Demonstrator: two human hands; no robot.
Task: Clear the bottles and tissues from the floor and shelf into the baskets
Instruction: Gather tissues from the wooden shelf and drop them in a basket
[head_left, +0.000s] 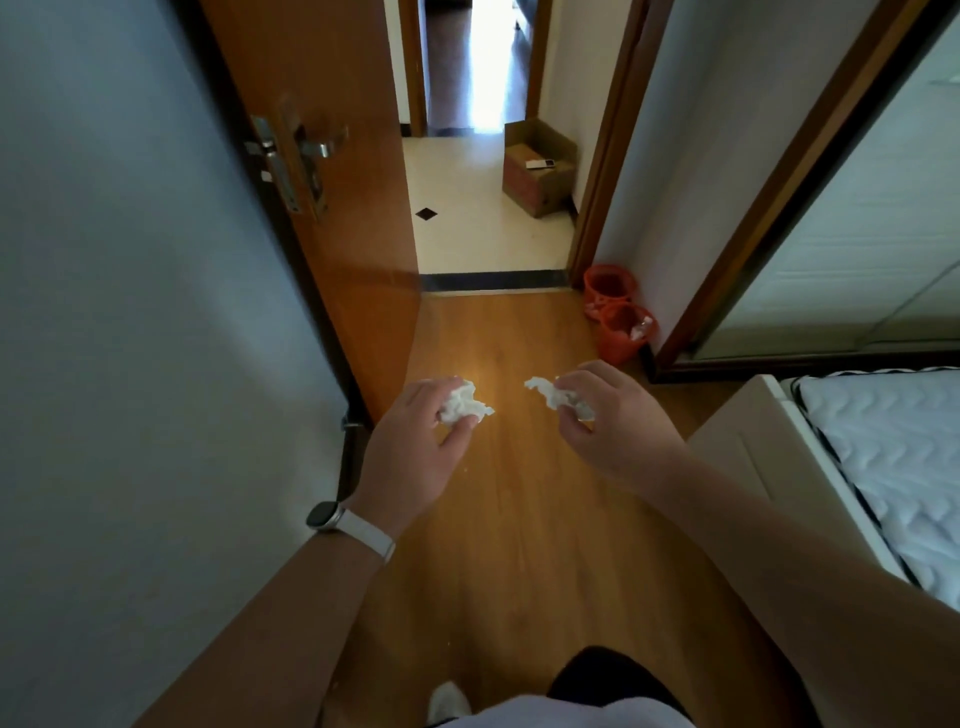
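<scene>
My left hand (415, 441) pinches a crumpled white tissue (465, 404) above the wooden floor. My right hand (608, 415) pinches a second crumpled tissue (550, 393) at about the same height. Two orange baskets stand against the wall ahead to the right: the nearer basket (623, 332) holds white crumpled paper, the farther basket (609, 283) sits just behind it by the door frame. Both hands are well short of the baskets. No bottles show.
An open wooden door (322, 156) stands at the left. A bed with a white mattress (893, 467) fills the right. A cardboard box (537, 171) sits in the tiled hallway beyond the doorway. A wardrobe (857, 234) is behind the baskets.
</scene>
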